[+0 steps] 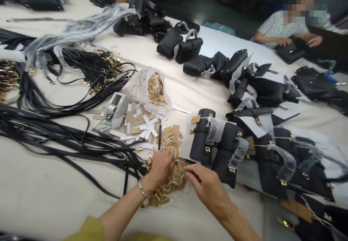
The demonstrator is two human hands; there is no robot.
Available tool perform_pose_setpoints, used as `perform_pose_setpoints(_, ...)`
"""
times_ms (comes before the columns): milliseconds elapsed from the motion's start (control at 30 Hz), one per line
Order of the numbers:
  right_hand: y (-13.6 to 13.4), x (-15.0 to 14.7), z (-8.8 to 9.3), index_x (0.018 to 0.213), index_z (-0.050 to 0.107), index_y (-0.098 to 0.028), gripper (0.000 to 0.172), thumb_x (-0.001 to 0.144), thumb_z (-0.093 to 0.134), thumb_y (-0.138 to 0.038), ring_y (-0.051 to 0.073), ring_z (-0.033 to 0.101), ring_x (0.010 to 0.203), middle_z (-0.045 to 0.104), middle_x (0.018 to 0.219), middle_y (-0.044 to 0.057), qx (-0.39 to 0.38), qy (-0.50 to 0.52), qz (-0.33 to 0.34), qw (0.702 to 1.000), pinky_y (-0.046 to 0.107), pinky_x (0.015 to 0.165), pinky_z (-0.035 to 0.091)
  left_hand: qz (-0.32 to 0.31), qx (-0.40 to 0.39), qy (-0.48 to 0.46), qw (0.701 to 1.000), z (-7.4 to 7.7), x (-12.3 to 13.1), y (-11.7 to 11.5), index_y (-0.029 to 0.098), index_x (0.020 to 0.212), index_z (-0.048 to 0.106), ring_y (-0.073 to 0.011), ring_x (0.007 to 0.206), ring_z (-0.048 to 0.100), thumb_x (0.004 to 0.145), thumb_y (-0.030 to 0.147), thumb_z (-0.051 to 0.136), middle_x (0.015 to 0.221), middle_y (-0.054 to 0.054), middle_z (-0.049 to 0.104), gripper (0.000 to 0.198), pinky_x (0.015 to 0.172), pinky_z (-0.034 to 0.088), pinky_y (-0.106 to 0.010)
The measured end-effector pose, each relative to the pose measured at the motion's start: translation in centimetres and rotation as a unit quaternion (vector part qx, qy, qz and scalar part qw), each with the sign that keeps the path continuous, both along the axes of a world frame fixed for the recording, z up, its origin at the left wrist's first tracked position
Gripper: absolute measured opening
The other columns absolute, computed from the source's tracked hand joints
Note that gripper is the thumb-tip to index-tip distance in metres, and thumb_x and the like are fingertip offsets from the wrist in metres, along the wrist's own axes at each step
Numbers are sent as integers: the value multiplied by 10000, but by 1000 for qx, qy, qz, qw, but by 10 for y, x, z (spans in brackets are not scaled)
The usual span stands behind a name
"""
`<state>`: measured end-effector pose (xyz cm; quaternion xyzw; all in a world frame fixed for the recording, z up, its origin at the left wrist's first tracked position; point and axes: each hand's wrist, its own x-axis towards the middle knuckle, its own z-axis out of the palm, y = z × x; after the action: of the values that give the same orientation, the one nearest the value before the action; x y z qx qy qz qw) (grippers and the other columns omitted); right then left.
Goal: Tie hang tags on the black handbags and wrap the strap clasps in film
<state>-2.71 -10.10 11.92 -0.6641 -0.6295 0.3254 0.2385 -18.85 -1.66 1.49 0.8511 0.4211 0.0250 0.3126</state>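
A left hand [161,166] and right hand [203,181] work at brown tags [178,174] heaped on the desk [54,190]; left fingertips hidden, right ones close together (whether either grip is clamped, one cannot tell). Tangled white strings [170,143] could drag neighbouring tags along.

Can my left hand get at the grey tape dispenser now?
Likely yes: only low-lying paper slips and black straps seem to separate your left hand from the tape dispenser, though the hand is at the tags.
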Motion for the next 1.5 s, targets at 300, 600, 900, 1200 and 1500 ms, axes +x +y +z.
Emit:
perform_pose_setpoints(300,-18,-7,-29,914,693,-221,172,919,533,-285,204,681,831,738,883,56,-126,-51,-120,983,302,787,484,50,-43,-42,997,23,-24,9,196,725,561,-157,667,519,768,124,529,738,-7,607,89,621,333,-267)
perform_pose_setpoints(600,-5,-22,-111,580,534,-180,247,772,668,-260,140,561,506,574,516,-7,-202,64,-245,946,233,491,394,91,-65,-98,989,48,-46,-3,195,702,533,-163,690,520,803,209,542,750,-4,570,102,642,337,-266)
perform_pose_setpoints(900,-48,-22,-55,660,504,-188,474,682,701,-618,56,371,413,535,557,-38,-142,367,-279,876,198,398,300,-20,-232,-219,948,62,-31,-22,211,1081,669,-226,1033,592,772,218,647,1116,-59,672,309,901,433,-311)
perform_pose_setpoints(1200,-76,-6,15,920,461,-226,506,656,836,-441,91,529,453,610,630,-46,-120,538,-302,778,175,394,401,-93,-513,-270,809,84,1,-42,151,915,644,-137,713,597,858,363,583,761,-9,661,229,711,456,-245)
perform_pose_setpoints(1500,-107,34,29,667,570,-152,179,660,689,-285,98,505,381,588,510,-13,-277,346,-244,862,176,342,366,-109,-339,-253,900,104,30,-54,161,800,616,-101,641,484,898,284,527,674,35,545,181,619,361,-200)
